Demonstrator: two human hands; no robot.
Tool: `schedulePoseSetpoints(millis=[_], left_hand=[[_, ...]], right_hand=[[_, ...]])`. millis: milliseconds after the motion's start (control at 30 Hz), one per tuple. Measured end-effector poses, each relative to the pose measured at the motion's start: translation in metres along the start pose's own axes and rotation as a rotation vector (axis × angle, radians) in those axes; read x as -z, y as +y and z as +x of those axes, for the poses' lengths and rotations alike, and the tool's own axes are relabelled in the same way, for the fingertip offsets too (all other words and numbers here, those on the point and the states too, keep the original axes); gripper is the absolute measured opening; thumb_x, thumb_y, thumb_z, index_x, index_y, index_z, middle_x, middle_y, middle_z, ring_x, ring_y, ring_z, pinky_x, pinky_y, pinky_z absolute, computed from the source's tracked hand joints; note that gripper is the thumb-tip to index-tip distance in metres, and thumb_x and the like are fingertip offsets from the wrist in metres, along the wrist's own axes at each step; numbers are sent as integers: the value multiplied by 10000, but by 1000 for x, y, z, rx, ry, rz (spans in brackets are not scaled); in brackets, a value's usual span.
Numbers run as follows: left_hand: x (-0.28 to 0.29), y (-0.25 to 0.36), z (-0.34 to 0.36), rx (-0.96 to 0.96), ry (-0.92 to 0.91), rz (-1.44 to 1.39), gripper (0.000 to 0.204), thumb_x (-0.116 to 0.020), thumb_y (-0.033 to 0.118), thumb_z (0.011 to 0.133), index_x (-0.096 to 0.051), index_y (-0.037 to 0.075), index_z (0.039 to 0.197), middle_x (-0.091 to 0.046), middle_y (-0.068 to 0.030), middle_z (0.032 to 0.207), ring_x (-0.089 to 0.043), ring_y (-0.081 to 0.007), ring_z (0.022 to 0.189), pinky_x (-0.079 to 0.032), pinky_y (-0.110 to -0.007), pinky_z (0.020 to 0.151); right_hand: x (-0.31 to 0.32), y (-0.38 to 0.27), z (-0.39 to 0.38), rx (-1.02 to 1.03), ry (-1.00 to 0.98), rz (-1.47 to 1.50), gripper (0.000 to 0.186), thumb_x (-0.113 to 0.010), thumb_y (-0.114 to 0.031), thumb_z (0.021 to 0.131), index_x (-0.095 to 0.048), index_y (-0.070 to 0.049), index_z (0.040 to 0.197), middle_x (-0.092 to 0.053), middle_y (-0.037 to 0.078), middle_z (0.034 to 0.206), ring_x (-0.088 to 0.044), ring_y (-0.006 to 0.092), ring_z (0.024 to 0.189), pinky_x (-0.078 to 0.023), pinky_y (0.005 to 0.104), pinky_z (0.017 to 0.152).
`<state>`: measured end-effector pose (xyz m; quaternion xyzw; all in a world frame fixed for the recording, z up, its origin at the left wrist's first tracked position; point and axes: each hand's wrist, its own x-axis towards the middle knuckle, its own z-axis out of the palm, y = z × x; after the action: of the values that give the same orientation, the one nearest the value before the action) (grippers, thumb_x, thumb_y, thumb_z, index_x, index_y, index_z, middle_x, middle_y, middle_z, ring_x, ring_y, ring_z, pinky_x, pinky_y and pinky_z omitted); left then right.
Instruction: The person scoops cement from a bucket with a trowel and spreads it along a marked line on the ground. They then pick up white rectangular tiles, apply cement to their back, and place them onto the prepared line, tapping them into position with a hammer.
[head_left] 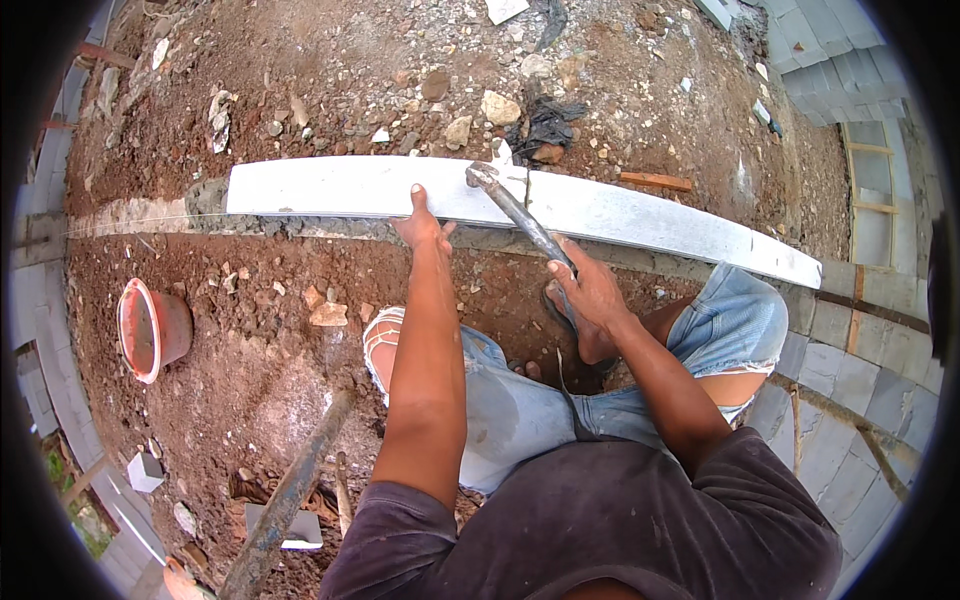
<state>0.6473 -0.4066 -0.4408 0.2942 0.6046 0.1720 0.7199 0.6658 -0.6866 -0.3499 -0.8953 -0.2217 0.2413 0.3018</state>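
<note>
My right hand (590, 290) is closed round the handle of a hammer (522, 218). The worn, pale-crusted head rests on or just above the top of a long white block (330, 188). At that block's near edge is my left hand (424, 228), its thumb laid over the top and its other fingers bent and partly hidden against the side. More white block (640, 212) continues the row to the right, past a visible joint. Wet grey mortar (300, 226) shows beneath the near edge.
A thin string line (150, 220) runs to the row's left end. An orange bucket (158, 330) stands on the rubble-strewn soil at left. A rusty pole (290, 495) rises at lower left. Grey block walls (840, 380) stand at right, and a wood strip (656, 181) lies beyond the row.
</note>
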Motion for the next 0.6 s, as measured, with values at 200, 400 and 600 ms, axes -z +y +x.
schedulePoseSetpoints(millis=[200,400,600], left_hand=[[0,-4,6,9,53,22,1091,-779,414,908,-15,145,1637,-387,-179,1561,-490,-392,1349,-651,-549,832],[3,0,9,39,58,15,1121,-792,419,895,1,138,1636,-379,-194,1562,-492,-410,1351,-652,-565,838],[-15,-1,-4,14,100,-59,1086,-808,353,893,-36,176,1637,-386,-172,1564,-458,-434,1371,-558,-702,934]], right_hand=[[7,-8,-10,-29,38,176,567,-535,-444,1028,-475,-164,1518,-702,260,1125,-664,463,1041,-511,509,898],[4,-1,1,-128,-22,86,574,-540,-441,1026,-480,-151,1518,-678,262,1214,-667,468,1060,-514,493,911],[3,18,-8,91,207,138,576,-548,-469,1022,-494,-172,1513,-663,236,1295,-632,466,1171,-499,488,987]])
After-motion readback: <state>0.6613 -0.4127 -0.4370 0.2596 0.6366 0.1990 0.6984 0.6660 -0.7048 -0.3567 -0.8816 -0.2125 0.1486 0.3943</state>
